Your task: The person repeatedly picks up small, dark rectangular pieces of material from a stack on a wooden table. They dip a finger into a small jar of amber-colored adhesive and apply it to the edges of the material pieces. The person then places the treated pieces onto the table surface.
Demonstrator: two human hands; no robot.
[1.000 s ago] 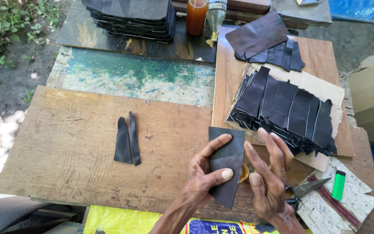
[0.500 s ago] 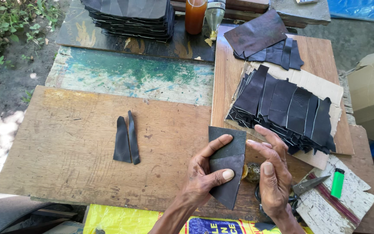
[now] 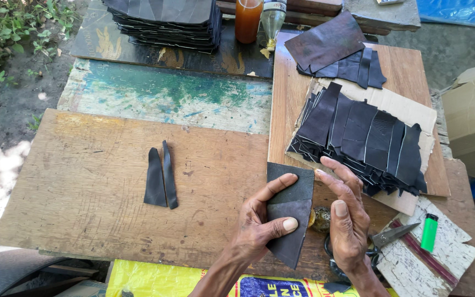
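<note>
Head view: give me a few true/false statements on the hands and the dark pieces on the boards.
1. The left hand holds a dark rectangular piece. True.
2. The right hand grips the green lighter. False: the lighter lies apart on a white board, and the right hand is open with fingers extended.
3. Two narrow dark strips lie side by side on the wooden board. True.
4. The fanned pile of dark pieces sits left of the strips. False: it lies to their right, on cardboard.
</note>
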